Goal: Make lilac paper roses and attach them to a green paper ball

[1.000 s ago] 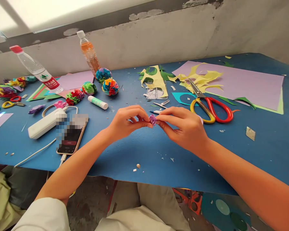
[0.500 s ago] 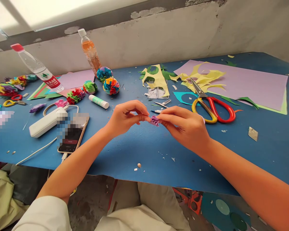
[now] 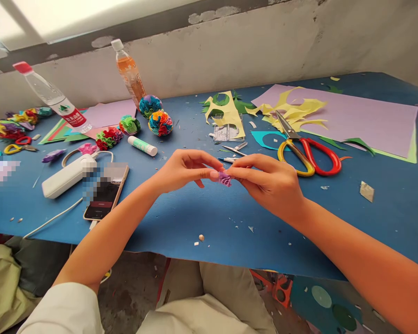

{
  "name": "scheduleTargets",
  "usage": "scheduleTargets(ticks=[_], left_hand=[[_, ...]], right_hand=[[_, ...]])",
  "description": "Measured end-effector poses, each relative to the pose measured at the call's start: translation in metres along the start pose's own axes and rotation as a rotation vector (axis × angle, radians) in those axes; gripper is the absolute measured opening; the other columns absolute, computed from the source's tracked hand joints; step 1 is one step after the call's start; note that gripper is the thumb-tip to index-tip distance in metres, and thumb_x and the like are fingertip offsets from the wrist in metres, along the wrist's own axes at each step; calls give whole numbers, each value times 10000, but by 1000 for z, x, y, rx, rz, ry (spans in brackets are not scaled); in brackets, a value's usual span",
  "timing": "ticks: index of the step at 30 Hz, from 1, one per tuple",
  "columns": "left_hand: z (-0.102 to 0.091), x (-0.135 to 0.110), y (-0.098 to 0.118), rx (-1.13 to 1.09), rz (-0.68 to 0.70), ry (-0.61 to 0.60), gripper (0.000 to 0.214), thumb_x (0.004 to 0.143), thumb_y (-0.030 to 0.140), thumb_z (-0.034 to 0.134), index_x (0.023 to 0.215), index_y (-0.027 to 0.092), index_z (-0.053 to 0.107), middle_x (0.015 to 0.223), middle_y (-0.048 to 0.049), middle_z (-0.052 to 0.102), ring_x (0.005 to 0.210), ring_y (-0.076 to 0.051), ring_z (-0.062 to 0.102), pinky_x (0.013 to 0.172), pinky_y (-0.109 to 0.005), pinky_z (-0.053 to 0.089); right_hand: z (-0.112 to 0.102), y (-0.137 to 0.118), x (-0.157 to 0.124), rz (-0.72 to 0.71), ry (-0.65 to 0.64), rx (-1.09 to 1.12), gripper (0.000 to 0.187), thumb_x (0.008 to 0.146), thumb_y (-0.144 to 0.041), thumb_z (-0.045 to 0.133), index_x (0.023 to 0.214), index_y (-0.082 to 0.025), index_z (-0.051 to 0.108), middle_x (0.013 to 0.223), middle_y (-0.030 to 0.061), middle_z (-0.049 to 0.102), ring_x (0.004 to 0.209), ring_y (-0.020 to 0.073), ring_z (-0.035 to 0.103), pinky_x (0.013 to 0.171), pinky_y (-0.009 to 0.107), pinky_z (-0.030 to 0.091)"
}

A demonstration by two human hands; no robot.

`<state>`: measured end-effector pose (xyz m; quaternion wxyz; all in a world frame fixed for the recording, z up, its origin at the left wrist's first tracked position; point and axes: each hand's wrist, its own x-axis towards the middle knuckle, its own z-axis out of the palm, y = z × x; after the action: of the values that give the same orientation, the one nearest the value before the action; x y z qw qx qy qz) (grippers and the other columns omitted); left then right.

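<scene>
A small piece of purple ruffled paper [image 3: 225, 179] is pinched between my two hands, above the middle of the blue table. My left hand [image 3: 184, 170] closes thumb and forefinger on its left edge. From the other side, my right hand [image 3: 270, 178] grips it between thumb and fingertips. The paper's folds face toward me, and its ends are partly covered by my fingers. Just behind my hands lie a pen-like tool [image 3: 228, 159] and a small metal tool [image 3: 237, 147]. Large scissors [image 3: 306, 150] with one yellow and one red handle rest beyond my right hand.
Ruffled paper balls [image 3: 160, 123], a glue stick [image 3: 142, 145], a white power bank [image 3: 68, 177] and a phone [image 3: 107, 195] lie at left. Two bottles, one of water [image 3: 57, 99] and one orange [image 3: 130, 74], stand behind. Yellow cut scraps [image 3: 292, 111] cover purple sheets [image 3: 372, 120] at right.
My left thumb has moved right, further over the purple paper, and its fingers have shifted. The paper has turned a little and dropped slightly. My right hand stays nearly in place.
</scene>
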<state>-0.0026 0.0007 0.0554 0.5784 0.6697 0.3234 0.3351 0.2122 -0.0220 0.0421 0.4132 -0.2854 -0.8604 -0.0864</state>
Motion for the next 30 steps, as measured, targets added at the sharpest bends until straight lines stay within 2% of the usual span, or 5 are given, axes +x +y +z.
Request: scheduleTargets(ticks=[10, 14, 20, 24, 30], left_hand=[[-4, 1, -3, -187, -194, -178, 176, 656, 255, 797, 780, 161, 715, 833, -34, 729, 721, -110, 658, 489, -161, 542], [-5, 2, -2, -182, -145, -82, 189, 630, 270, 811, 744, 148, 721, 847, -38, 715, 700, -98, 640, 491, -160, 548], [-4, 2, 1, -127, -57, 32, 231, 624, 310, 809, 733, 135, 706, 874, -42, 705, 705, -109, 647, 483, -164, 545], [-2, -1, 2, 7, -16, -2, 208, 701, 333, 757, 781, 146, 713, 866, -33, 706, 748, -110, 644, 529, -159, 547], [4, -3, -1, 181, 75, 86, 272, 779, 407, 671, 840, 145, 704, 820, -33, 700, 707, -89, 613, 520, -139, 531]], right_hand=[[-1, -2, 3, -64, 12, 89, 195, 848, -100, 584, 905, -252, 692, 855, 15, 715, 754, 110, 672, 626, 194, 522], [0, -4, 7, 327, -27, 370, 158, 857, -207, 591, 967, -228, 704, 896, 29, 721, 716, 108, 665, 622, 207, 541], [1, 0, 14, 866, -377, 903, 284, 738, -458, 694, 830, -194, 741, 742, 24, 706, 656, 126, 641, 637, 254, 543], [2, 1, 14, 989, -413, 983, 309, 709, -498, 709, 806, -206, 744, 788, 28, 715, 712, 142, 637, 694, 283, 525], [3, -1, 10, 912, -329, 796, 318, 734, -505, 679, 796, -195, 719, 750, 29, 693, 696, 151, 615, 659, 280, 497]])
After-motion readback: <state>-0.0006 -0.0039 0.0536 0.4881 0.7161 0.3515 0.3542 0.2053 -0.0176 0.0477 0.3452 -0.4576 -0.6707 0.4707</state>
